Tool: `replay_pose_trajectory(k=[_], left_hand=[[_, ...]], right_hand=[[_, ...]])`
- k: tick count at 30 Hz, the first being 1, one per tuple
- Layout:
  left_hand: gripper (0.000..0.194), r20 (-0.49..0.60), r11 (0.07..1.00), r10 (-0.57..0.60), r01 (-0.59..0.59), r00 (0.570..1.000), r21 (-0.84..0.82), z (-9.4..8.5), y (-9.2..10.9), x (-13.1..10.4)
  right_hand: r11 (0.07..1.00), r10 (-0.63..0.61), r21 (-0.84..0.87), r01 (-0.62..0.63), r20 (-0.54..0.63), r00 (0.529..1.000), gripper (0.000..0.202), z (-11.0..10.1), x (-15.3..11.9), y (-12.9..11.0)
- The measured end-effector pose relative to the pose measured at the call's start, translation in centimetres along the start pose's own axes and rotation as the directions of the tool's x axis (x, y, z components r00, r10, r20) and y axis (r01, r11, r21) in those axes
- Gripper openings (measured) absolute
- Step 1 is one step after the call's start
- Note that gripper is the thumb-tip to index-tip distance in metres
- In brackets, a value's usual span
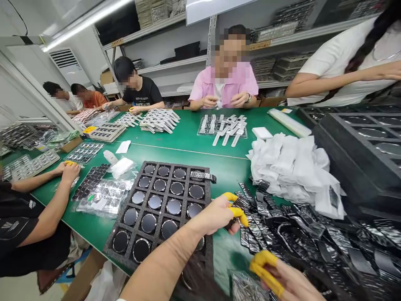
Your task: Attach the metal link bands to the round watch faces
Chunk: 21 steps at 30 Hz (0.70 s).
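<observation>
My left hand (217,215) reaches over the right side of a black foam tray (161,198), beside a pile of black metal-link watch bands (291,234). Yellow finger cots cover some of its fingertips. Its fingers are bent around a small dark thing, mostly hidden. Round dark watch faces (173,206) sit in the tray's compartments; my forearm covers part of the lower ones. One linked watch band (203,176) lies across the tray's top right corner. My right hand (282,278), also in yellow cots, is closed in a pinch at the pile's near edge; anything between its fingertips is hidden.
White wrapped packets (288,167) are heaped behind the bands. Dark stacked trays (360,146) stand at the right. A clear plastic bag (247,286) lies near my right hand. Co-workers sit around the green table (184,146), with white watch straps (230,129) opposite me.
</observation>
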<state>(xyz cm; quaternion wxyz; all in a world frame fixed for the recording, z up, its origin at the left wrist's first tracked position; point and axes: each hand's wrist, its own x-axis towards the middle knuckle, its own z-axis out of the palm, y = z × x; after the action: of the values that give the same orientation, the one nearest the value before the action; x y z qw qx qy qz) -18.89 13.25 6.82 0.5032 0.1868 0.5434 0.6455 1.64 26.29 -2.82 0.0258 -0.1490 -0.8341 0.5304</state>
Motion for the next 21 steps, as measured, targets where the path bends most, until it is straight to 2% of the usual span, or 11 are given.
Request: replay_pose_trajectory(k=[2, 4, 6, 7, 9, 10, 13, 15, 18, 21], left_hand=[[0.030, -0.042, 0.999, 0.022, -0.021, 0.999, 0.024, 0.3, 0.2, -0.2], [0.033, -0.076, 0.997, 0.056, -0.051, 0.996, 0.059, 0.5, 0.5, -0.4], [0.040, -0.096, 0.995, 0.076, -0.068, 0.992, 0.078, 0.7, 0.7, -0.6], [0.043, -0.101, 0.995, 0.078, -0.071, 0.992, 0.074, 0.8, 0.8, -0.7], [0.047, -0.109, 0.995, 0.088, -0.083, 0.990, 0.052, 0.9, 1.0, -0.7], [0.049, -0.111, 0.995, 0.093, -0.089, 0.989, 0.038, 1.0, 1.0, -0.7], [0.051, -0.125, 0.995, 0.099, -0.102, 0.987, -0.015, 0.9, 1.1, -0.6], [0.051, -0.127, 0.993, 0.096, -0.104, 0.987, -0.056, 0.8, 1.2, -0.5], [0.054, -0.135, 0.989, 0.087, -0.103, 0.987, -0.111, 0.8, 1.5, -0.5], [0.056, -0.152, 0.985, 0.074, -0.096, 0.986, -0.141, 0.9, 1.9, -0.7]], right_hand=[[0.967, 0.087, 0.241, -0.088, 0.014, 0.996, 0.027, -1.3, 1.8, -2.6], [0.922, 0.124, 0.377, -0.087, -0.074, 0.990, 0.032, -2.6, 3.9, -5.4], [0.912, 0.050, 0.408, 0.052, -0.236, 0.970, 0.029, -3.5, 6.1, -8.0], [0.911, -0.026, 0.380, 0.159, -0.332, 0.943, 0.025, -3.7, 7.1, -9.0], [0.881, -0.154, 0.316, 0.353, -0.512, 0.845, 0.019, -3.6, 8.8, -10.6], [0.863, -0.174, 0.319, 0.393, -0.542, 0.822, 0.019, -3.3, 9.5, -11.0], [0.809, -0.152, 0.395, 0.436, -0.575, 0.804, 0.025, -2.1, 11.1, -11.1], [0.799, -0.156, 0.386, 0.461, -0.608, 0.778, 0.024, -1.3, 11.6, -10.4], [0.799, -0.266, 0.270, 0.538, -0.642, 0.719, 0.013, -0.6, 11.8, -9.3], [0.771, -0.384, 0.149, 0.619, -0.667, 0.639, 0.005, -0.5, 11.8, -8.7]])
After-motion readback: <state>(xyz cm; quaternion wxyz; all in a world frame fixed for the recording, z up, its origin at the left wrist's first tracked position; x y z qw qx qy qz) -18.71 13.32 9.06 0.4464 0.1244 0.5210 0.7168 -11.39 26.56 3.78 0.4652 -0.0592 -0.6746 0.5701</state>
